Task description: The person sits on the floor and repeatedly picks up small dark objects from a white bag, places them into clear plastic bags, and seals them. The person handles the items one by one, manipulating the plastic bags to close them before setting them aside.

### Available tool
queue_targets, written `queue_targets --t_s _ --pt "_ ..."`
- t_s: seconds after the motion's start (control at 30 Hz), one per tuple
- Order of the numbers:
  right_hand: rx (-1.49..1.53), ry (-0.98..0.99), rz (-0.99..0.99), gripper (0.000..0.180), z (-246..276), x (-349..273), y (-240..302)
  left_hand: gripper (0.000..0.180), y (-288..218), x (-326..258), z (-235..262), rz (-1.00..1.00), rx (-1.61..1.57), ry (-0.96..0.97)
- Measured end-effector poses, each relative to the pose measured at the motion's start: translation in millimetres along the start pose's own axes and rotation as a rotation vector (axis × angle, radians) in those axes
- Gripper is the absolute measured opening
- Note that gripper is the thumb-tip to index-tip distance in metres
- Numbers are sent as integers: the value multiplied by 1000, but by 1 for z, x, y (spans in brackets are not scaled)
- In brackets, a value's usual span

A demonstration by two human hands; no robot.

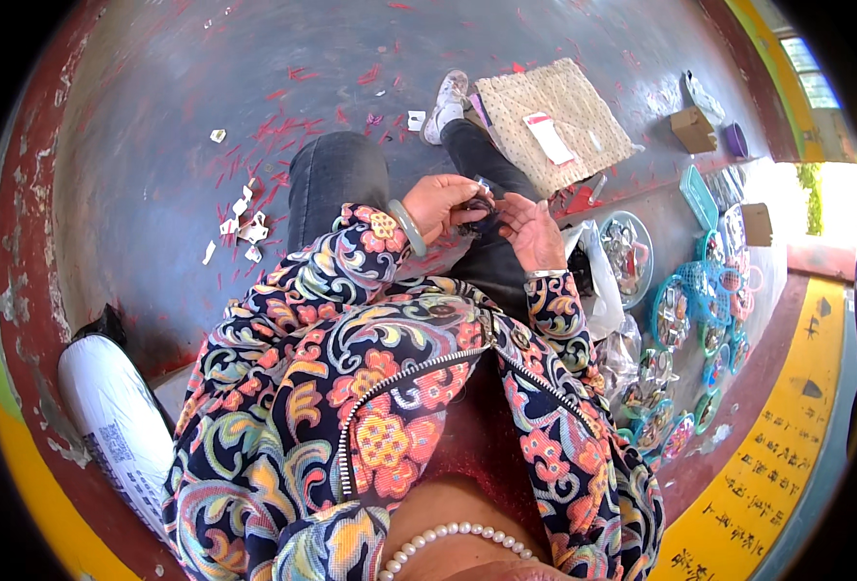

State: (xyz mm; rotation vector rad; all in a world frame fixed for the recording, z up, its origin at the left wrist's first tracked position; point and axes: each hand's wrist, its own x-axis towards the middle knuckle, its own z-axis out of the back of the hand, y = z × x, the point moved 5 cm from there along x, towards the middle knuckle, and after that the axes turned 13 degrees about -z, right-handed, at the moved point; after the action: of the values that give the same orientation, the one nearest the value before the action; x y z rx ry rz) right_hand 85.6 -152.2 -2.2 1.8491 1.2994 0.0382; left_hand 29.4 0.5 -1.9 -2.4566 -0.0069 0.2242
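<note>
My left hand (436, 206) is closed in a pinch on a small dark looped thing (476, 207), held above my legs. Its exact kind is too small to make out, and the fingers cover part of it. Beside it, my right hand (534, 233) is turned palm up with its fingers apart and slightly curled. Those fingertips are close to the dark looped thing; whether they touch it I cannot tell. A bangle circles my left wrist, and a thin band shows on the right one.
To the right stand a round tub of small items (626, 254), a white plastic bag (598, 290) and several colourful baskets (707, 290). Ahead lies a beige dotted mat (516, 107) with a white and red card (549, 138). White scraps (253, 229) and red bits litter the floor. A white sack (117, 416) is at left.
</note>
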Motion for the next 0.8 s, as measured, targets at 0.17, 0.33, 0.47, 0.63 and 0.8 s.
queue_targets --t_s 0.17,0.33,0.47,0.63,0.8 --pt "-196 -202 133 25 -21 -8 5 20 -4 0 0 -42 -29 -23" --pt "-308 -355 151 17 -22 -6 6 20 0 0 -3 -16 11 -9" --pt "-319 -393 207 12 -24 -8 5 20 4 -1 -5 24 3 37" --pt "-369 -396 296 11 -28 -11 11 17 -1 -4 -10 24 48 12" --pt "-409 -433 242 13 -28 -12 13 16 -3 -4 -5 -14 336 -46"
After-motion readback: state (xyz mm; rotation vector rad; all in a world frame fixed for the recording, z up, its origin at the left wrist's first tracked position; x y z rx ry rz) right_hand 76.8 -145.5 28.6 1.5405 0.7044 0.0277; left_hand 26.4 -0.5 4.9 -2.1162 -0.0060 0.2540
